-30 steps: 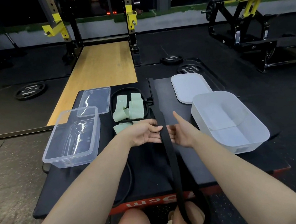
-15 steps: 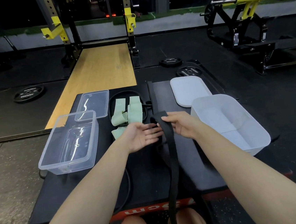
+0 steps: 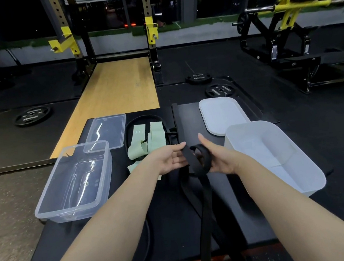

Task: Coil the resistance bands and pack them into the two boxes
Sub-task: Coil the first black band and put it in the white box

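A wide black band (image 3: 203,201) runs up from the near edge of the bench (image 3: 172,221) to the hands. The right hand (image 3: 217,157) grips its coiled end; the left hand (image 3: 171,159) pinches the strap beside it. A clear box (image 3: 47,209) sits left, a white box (image 3: 311,171) right, with green bands (image 3: 146,141) beyond.

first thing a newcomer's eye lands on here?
Dead centre: both hands, the left hand and right hand, winding a black resistance band whose tail runs down toward the viewer. Flanking them on the black platform sit an empty clear box at left and a white box at right.
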### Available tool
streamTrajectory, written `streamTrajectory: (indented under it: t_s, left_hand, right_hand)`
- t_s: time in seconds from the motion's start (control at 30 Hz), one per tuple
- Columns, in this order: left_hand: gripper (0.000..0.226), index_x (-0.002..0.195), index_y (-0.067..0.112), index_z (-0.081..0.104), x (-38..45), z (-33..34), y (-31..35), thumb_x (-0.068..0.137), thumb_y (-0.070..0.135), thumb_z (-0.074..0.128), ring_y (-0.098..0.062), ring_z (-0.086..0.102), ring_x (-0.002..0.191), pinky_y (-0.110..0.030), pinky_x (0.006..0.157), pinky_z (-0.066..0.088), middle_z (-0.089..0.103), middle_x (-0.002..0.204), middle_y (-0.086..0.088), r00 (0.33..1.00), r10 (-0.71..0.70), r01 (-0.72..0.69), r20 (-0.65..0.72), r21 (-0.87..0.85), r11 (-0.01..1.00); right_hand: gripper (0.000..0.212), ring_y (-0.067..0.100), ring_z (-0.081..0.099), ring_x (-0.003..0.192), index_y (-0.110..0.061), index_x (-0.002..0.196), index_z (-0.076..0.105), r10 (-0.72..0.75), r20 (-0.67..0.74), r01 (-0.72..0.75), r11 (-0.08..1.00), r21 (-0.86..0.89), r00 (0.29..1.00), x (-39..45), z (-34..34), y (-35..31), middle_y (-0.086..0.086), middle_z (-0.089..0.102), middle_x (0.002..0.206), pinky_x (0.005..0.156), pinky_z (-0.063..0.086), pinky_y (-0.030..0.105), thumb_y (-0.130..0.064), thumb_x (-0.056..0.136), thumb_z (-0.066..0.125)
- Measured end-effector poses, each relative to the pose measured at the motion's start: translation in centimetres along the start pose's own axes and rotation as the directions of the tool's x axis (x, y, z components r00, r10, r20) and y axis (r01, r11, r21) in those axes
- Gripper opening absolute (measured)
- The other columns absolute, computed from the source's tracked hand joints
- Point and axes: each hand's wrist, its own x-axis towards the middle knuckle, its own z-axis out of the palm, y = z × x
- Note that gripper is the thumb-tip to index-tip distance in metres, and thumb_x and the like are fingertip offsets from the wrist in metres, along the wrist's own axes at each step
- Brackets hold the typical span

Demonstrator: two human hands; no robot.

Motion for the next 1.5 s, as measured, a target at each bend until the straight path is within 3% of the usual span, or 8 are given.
streamTrajectory:
  t_s: [0.17, 0.5, 0.6, 0.67, 0.83, 0.97, 1.23, 1.5]
  left_hand:
    - [0.036, 0.086, 0.008, 0.056, 1.1, -0.4, 0.5, 0.089, 0.044, 0.057, -0.015, 0.058, 0.072, -0.029, 0.072, 0.052, 0.059, 0.080, -0.005, 0.989, 0.016, 0.039, -0.148, 0.363, 0.931]
    - [0.049, 0.137, 0.003, 0.042, 8.2, -1.3, 0.6, 0.093, 0.018, 0.056, -0.026, 0.048, 0.125, -0.031, 0.106, 0.037, 0.050, 0.136, -0.014, 0.921, 0.276, -0.003, -0.275, 0.703, 0.711]
    - [0.007, 0.084, 0.015, 0.058, 10.2, -1.3, 1.2, 0.090, 0.019, 0.061, -0.024, 0.057, 0.098, -0.036, 0.096, 0.046, 0.060, 0.103, -0.016, 0.899, 0.306, -0.001, -0.314, 0.696, 0.718]
    - [0.032, 0.063, 0.021, 0.044, 11.8, -1.6, 1.5, 0.086, 0.019, 0.065, -0.027, 0.061, 0.086, -0.039, 0.086, 0.052, 0.059, 0.089, -0.011, 0.887, 0.316, 0.013, -0.336, 0.702, 0.712]
    - [0.021, 0.106, 0.007, 0.065, 13.1, -1.6, 2.4, 0.085, 0.007, 0.066, -0.022, 0.062, 0.083, -0.030, 0.067, 0.050, 0.064, 0.093, -0.010, 0.908, 0.215, 0.010, -0.360, 0.531, 0.847]
    - [0.029, 0.116, 0.001, 0.061, 13.5, -1.1, 3.3, 0.088, -0.003, 0.057, -0.019, 0.056, 0.090, -0.031, 0.076, 0.052, 0.062, 0.107, -0.016, 0.890, 0.279, -0.127, -0.361, 0.391, 0.911]
    - [0.026, 0.117, 0.006, 0.060, 15.1, -1.0, 7.3, 0.091, 0.002, 0.056, -0.015, 0.053, 0.096, -0.024, 0.071, 0.049, 0.057, 0.099, -0.002, 0.801, 0.443, -0.352, -0.403, 0.282, 0.893]
    - [0.028, 0.120, 0.006, 0.058, 16.7, -1.7, 11.1, 0.092, 0.001, 0.054, -0.016, 0.054, 0.098, -0.026, 0.080, 0.050, 0.056, 0.104, -0.003, 0.796, 0.423, -0.430, -0.433, 0.087, 0.899]
  right_hand:
    - [0.037, 0.022, 0.061, 0.075, -0.008, 0.097, 0.061, -0.074, -0.431, -0.068, 0.950, -0.305, 0.900, 3.8, -1.3, -1.1, 0.007, 0.063, 0.080, 0.074, 0.055, 0.032, -0.044, 0.088, 0.056]
    - [0.015, 0.015, 0.047, 0.065, -0.010, 0.088, 0.065, -0.098, -0.407, -0.085, 0.909, -0.409, 0.908, 9.2, -1.3, -2.7, 0.001, 0.058, 0.074, 0.055, 0.034, 0.025, -0.024, 0.088, 0.060]
    - [0.020, 0.015, 0.052, 0.065, -0.003, 0.090, 0.068, -0.102, -0.426, -0.081, 0.917, -0.390, 0.899, 10.7, -1.5, -2.6, 0.011, 0.064, 0.080, 0.050, 0.027, 0.024, -0.022, 0.087, 0.060]
    - [0.032, 0.020, 0.063, 0.083, 0.006, 0.102, 0.068, -0.112, -0.427, -0.067, 0.922, -0.382, 0.897, 11.8, -1.6, -2.5, 0.020, 0.068, 0.090, 0.058, 0.033, 0.024, -0.020, 0.085, 0.062]
    - [0.024, 0.021, 0.062, 0.078, 0.003, 0.103, 0.067, -0.172, -0.390, 0.002, 0.917, -0.399, 0.905, 13.4, -2.3, -2.4, 0.011, 0.065, 0.085, 0.079, 0.049, 0.035, -0.012, 0.083, 0.069]
    - [0.030, 0.020, 0.048, 0.064, -0.013, 0.061, 0.051, -0.192, -0.345, 0.038, 0.912, -0.407, 0.919, 13.7, -2.6, -2.4, 0.007, 0.050, 0.062, 0.059, 0.037, 0.030, -0.017, 0.083, 0.070]
    - [0.017, 0.021, 0.063, 0.073, -0.005, 0.097, 0.063, -0.251, -0.348, 0.212, 0.966, -0.146, 0.904, 15.2, -3.1, -2.7, 0.011, 0.065, 0.087, 0.083, 0.053, 0.039, -0.010, 0.083, 0.071]
    - [0.005, 0.006, 0.053, 0.056, -0.014, 0.089, 0.064, -0.288, -0.400, 0.260, 0.958, -0.124, 0.870, 17.5, -3.7, -3.9, 0.001, 0.060, 0.074, 0.052, 0.048, 0.018, -0.019, 0.087, 0.066]
